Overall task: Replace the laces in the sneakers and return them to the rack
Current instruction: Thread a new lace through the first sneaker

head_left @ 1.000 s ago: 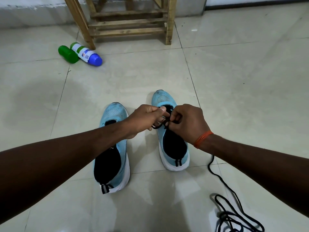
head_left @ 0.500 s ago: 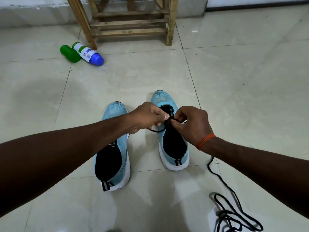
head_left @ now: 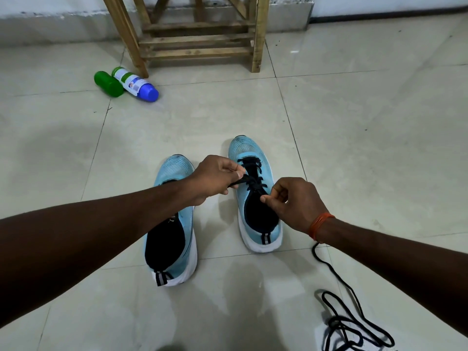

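Both sneakers sit side by side on the tile floor (head_left: 367,148), toes pointing at the wooden rack (head_left: 197,43) further back. The right sneaker (head_left: 247,149) has a black lace (head_left: 254,173) crisscrossed up the front. The left hand (head_left: 217,177) pinches one lace end between thumb and fingers, and the right hand (head_left: 296,203) pinches the other end just over the tongue. The left sneaker (head_left: 174,168) is partly under the forearm, can't tell if it's laced. A loose lace (head_left: 339,323) lies tangled on the floor at the near right. Two bottles (head_left: 108,84) lie by the rack leg.
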